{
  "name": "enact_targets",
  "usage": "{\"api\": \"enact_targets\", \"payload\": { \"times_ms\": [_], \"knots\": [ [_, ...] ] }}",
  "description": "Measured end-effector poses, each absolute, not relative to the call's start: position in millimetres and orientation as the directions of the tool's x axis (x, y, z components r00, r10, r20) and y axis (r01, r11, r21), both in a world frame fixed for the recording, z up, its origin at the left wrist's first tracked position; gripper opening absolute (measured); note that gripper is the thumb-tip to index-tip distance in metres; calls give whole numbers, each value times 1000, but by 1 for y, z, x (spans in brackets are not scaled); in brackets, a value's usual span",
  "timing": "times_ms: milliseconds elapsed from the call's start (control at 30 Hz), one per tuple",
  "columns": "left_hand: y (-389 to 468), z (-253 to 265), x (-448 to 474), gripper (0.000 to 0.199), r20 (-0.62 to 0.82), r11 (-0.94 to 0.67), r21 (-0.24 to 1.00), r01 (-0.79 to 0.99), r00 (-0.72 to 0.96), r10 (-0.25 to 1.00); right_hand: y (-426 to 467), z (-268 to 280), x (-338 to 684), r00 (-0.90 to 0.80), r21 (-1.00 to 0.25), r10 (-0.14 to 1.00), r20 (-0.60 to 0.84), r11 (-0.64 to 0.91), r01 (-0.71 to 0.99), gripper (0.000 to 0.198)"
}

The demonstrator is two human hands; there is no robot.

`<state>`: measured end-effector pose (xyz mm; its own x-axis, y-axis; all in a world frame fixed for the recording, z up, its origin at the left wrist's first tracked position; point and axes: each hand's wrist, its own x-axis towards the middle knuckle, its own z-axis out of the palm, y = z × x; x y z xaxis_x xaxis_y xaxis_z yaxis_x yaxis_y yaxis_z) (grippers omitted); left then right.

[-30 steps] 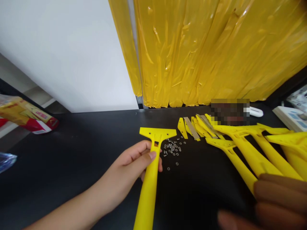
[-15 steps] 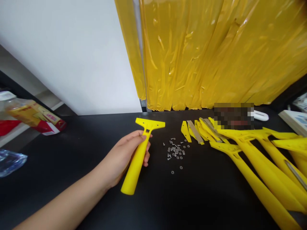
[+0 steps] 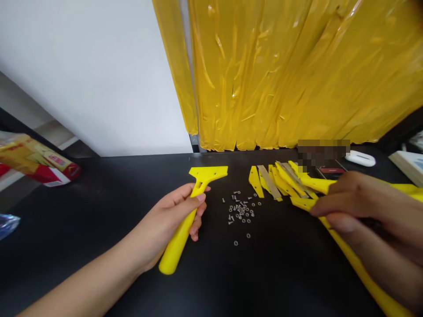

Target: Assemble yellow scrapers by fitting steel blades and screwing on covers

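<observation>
My left hand [image 3: 180, 211] is wrapped round a yellow scraper handle [image 3: 180, 237], its thumb along the neck below the T-shaped head. The head, with small screw holes, points away from me and carries no blade. On the right, my right hand [image 3: 366, 224] has come over the other yellow scraper handles [image 3: 358, 264] and hides much of them. Its fingers are bent, thumb and forefinger a little apart, with nothing visible between them. Small screws and nuts [image 3: 241, 210] lie scattered on the black tabletop [image 3: 251, 281] between the hands.
Yellow cover plates [image 3: 255, 182] and grey metal strips [image 3: 269, 180] lie in a row behind the screws. A white oval object [image 3: 362, 158] is at the back right, near a white box [image 3: 408, 165]. A yellow-and-red package [image 3: 49, 160] sits far left. Yellow plastic sheeting [image 3: 264, 88] hangs behind.
My right hand has entered from the right, over the pile of handles. My left hand still grips its scraper handle, which has tilted slightly. The view has shifted a little.
</observation>
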<state>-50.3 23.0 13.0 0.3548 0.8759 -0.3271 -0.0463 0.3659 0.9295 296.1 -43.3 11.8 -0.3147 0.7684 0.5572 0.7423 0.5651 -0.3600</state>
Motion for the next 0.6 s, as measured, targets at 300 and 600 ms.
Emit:
{"api": "enact_targets", "payload": {
  "times_ms": [300,600],
  "knots": [
    [17,14,-42,22,-288,304,953,7,344,894,-38,25,265,-589,-251,680,436,721,647,15],
    [16,9,-41,20,-275,267,961,76,383,882,-60,16,270,-622,-297,759,192,649,700,22]
  ]
}}
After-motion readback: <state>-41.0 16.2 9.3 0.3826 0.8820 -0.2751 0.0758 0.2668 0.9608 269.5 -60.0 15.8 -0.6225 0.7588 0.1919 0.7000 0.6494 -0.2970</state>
